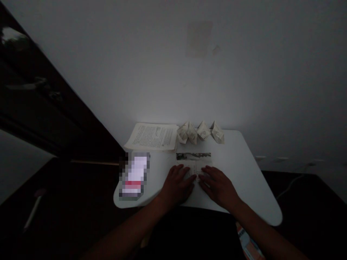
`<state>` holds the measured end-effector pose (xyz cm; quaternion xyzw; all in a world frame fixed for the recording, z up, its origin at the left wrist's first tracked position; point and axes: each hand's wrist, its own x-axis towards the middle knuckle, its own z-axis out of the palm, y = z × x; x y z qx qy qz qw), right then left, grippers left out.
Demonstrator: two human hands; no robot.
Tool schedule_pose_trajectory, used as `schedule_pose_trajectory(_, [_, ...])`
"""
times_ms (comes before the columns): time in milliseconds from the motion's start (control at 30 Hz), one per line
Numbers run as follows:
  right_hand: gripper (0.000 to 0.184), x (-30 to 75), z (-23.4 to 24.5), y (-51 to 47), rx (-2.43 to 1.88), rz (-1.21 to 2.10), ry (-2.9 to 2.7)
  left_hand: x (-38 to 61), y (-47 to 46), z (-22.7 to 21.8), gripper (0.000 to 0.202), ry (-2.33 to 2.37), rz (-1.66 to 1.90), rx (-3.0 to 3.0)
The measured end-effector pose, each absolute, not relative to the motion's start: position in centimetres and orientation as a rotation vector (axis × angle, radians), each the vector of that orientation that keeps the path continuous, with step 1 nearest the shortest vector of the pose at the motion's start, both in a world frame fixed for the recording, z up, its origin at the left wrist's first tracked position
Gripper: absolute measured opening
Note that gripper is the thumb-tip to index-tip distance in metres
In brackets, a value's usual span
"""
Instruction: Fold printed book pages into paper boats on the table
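Observation:
A sheet of printed paper (199,163), partly folded by the look of its creases, lies flat on the white table (233,164). A dark picture strip runs along its far edge. On the paper's left part rests my left hand (180,182), fingers stretched out and apart. My right hand (217,185) lies on the right part in the same way, its fingertips close to those of the left. Both palms hide the near portion of the sheet. Behind it stand several folded paper shapes (203,130) in a row.
Left of the folded shapes lies a stack of printed pages (154,137). A pixelated phone-like object (134,175) is at the table's left side. The wall (162,72) rises right behind the table; a dark door (40,94) stands at the left.

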<state>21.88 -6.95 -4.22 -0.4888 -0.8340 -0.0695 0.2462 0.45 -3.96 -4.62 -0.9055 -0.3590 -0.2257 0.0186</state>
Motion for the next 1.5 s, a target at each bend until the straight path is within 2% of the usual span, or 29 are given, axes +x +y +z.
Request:
schedule_pose_trajectory(167, [0.03, 21.6, -4.3, -7.1, -1.493, -0.214, -2.227, 0.8, -4.0, -4.2, 0.041, -1.185, -0.603, -2.798])
schedule_pose_trajectory(367, [0.028, 20.6, -4.2, -6.9, -1.211, -0.16, -2.29, 1.2, -3.5, -4.2, 0.037, -1.041, -0.569, -2.892])
schedule_pose_trajectory(533, [0.031, 20.1, -4.4, -6.1, -1.302, -0.124, -2.315, 1.1, -3.3, -4.0, 0.035, -1.038, -0.664, -2.918])
schedule_pose_trajectory(700, [0.025, 20.3, -4.5, -5.4, -1.374, -0.132, -2.252, -0.3, -2.3, -3.7, 0.024, -1.046, -0.776, -2.897])
schedule_pose_trajectory(833, [0.02, 20.9, -4.3, -4.8, -1.424, -0.099, -2.204, -1.8, -0.7, -3.9, 0.032, -1.128, -0.818, -2.837])
schedule_pose_trajectory(967, [0.019, 21.5, -4.4, -4.3, -1.402, -0.04, -2.154, -2.0, 0.9, -3.8, 0.032, -1.149, -0.795, -2.787])
schedule_pose_trajectory(1267, [0.014, 21.7, -4.3, -4.2, -1.371, 0.025, -2.081, -0.7, 2.3, -3.3, 0.017, -1.095, -0.698, -2.819])
schedule_pose_trajectory(1500, [0.012, 20.1, -2.9, -3.2, -1.37, 0.023, -2.223, -0.9, 2.1, -3.9, 0.015, -1.045, -0.672, -2.855])
